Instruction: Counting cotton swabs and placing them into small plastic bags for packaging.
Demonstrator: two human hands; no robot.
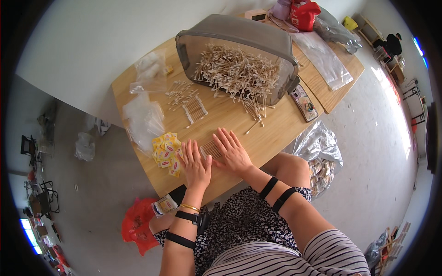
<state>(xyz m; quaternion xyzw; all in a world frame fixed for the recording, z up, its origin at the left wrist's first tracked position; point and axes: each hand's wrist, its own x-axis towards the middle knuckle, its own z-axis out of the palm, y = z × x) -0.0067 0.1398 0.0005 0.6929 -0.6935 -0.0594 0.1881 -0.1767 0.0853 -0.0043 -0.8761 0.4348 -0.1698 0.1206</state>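
Note:
Flat on the wooden table (271, 142), my left hand (196, 168) and my right hand (233, 155) lie with fingers stretched out. Between them is a row of cotton swabs (210, 150), side by side; the hands flank it and partly cover its ends. Beside my left hand's fingers spreads a heap of yellow-and-white paper cards (165, 148). Farther up, another lined-up row of cotton swabs (195, 111) lies next to a loose scatter of cotton swabs (180, 94). A grey translucent tub (235, 32) rests on its side, a large pile of cotton swabs (239, 71) spilling from its mouth.
Clear plastic bags (142, 117) cover the table's left side. A phone (304, 102) lies right of the tub. Below the right edge hangs a clear bag (324, 142) of packed bundles. A red plastic bag (139, 225) is at lower left, near a filled packet (165, 205).

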